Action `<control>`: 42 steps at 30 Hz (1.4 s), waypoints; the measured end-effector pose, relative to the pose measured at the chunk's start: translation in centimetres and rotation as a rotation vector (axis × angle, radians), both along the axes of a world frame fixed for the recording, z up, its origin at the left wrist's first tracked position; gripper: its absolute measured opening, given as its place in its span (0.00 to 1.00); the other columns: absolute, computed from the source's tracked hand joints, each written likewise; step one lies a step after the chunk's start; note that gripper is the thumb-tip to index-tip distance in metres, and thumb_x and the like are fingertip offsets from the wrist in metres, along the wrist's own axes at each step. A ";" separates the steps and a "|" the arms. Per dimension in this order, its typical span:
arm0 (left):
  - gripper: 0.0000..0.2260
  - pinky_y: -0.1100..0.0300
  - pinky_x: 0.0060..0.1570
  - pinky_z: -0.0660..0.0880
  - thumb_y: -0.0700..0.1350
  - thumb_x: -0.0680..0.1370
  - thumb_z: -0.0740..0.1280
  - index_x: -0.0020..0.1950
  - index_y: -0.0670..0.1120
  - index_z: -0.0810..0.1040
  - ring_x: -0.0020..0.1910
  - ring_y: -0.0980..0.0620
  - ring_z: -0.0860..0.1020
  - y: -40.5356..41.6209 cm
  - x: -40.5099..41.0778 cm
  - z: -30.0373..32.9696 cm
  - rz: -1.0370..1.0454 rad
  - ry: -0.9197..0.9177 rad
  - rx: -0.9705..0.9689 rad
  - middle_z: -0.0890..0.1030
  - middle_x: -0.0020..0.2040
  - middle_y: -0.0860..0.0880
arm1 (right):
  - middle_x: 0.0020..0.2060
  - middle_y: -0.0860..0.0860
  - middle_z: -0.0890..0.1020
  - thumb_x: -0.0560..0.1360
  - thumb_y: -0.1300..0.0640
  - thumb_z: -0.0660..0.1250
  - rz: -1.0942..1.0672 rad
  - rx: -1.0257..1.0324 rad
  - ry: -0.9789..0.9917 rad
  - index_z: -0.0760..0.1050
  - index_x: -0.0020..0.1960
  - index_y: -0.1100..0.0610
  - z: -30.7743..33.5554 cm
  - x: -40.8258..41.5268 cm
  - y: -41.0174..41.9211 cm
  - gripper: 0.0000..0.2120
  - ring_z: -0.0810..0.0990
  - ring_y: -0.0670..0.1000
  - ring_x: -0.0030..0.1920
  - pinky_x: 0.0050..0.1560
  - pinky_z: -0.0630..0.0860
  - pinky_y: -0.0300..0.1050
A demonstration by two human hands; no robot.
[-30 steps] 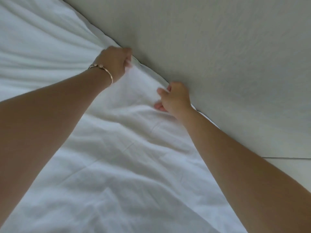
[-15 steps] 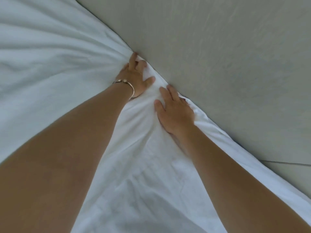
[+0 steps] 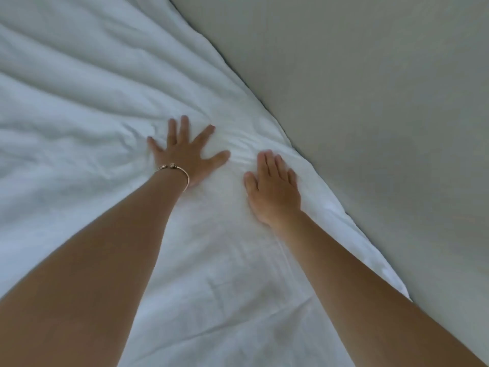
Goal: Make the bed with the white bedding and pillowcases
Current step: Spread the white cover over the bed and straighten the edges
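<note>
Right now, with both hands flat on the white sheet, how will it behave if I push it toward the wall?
The white sheet is probably floppy: folds fan out beyond the left hand. Pushed, it would likely bunch into ridges rather than slide whole. It seems light and thin, since fine creases gather by the right hand.

A plain grey-green wall (image 3: pixel 370 107) fills the upper right of the view; its surface is smooth and matt, with faint mottling and a soft darker shadow patch low on it; its lower edge runs as a long diagonal from the top centre down to the right side, marked by a thin dark line; nothing hangs on it. A thin gold bangle (image 3: pixel 182 172) lies well left of the wall, an open band with two small beaded ends close together.
</note>
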State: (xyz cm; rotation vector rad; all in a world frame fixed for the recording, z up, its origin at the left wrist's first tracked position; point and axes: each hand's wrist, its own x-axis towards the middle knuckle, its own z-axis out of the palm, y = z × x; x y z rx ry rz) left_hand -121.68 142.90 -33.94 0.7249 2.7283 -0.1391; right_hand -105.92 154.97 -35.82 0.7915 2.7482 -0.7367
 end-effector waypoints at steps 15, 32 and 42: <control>0.27 0.49 0.74 0.37 0.70 0.76 0.41 0.75 0.67 0.50 0.77 0.58 0.40 6.2 -17.2 -4.3 -0.193 0.168 0.243 0.44 0.79 0.57 | 0.79 0.41 0.50 0.78 0.36 0.39 -0.007 0.192 0.172 0.43 0.79 0.40 -3.1 -10.0 1.2 0.30 0.51 0.44 0.77 0.72 0.52 0.42; 0.24 0.49 0.76 0.50 0.37 0.73 0.56 0.69 0.41 0.72 0.76 0.43 0.58 6.3 -22.9 -6.7 0.017 0.661 0.961 0.67 0.74 0.43 | 0.54 0.53 0.84 0.78 0.64 0.60 -0.022 -0.005 0.909 0.81 0.57 0.59 -0.4 -40.7 6.9 0.13 0.80 0.52 0.55 0.55 0.69 0.32; 0.45 0.50 0.73 0.32 0.73 0.73 0.43 0.79 0.41 0.49 0.78 0.51 0.41 6.2 -23.0 -6.4 0.150 0.498 0.589 0.48 0.79 0.44 | 0.45 0.50 0.85 0.71 0.56 0.74 -0.109 -0.091 0.517 0.84 0.46 0.55 -1.2 -45.7 7.4 0.05 0.83 0.50 0.49 0.49 0.75 0.37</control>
